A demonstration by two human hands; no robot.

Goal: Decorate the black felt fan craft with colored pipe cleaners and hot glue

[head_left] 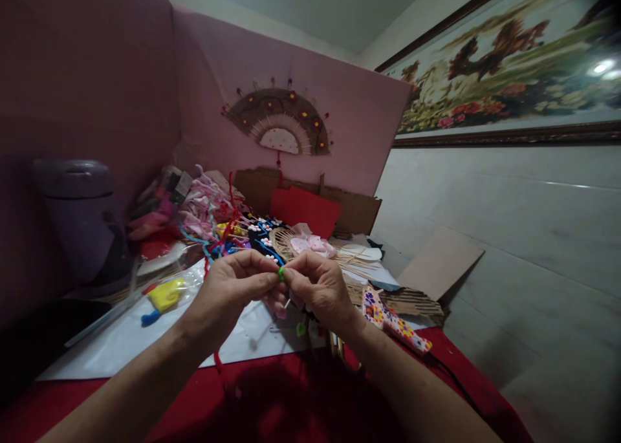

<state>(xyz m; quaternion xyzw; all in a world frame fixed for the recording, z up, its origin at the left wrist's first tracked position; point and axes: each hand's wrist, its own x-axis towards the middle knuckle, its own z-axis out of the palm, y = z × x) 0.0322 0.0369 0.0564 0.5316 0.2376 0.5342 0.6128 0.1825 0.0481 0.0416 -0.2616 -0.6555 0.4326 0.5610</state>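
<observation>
Left hand point(237, 280) and right hand point(320, 288) raised above tabletop point(179, 407), fingertips meeting mid-scene. Thumbs and forefingers of both pinch small green piece point(281, 273) between them. Forearms slant inward from near left and near right. White sheet point(242, 339) beneath; pink bow point(313, 242) just beyond, far side.

Looks dim overall, sinking nearly to black at the near left. Glares in white spots off the framed picture point(485, 61) at right, fading to black at its right end. Falls into deep shadow on the red cloth point(286, 391), near centre. Stretches toward the left and right edges.
</observation>
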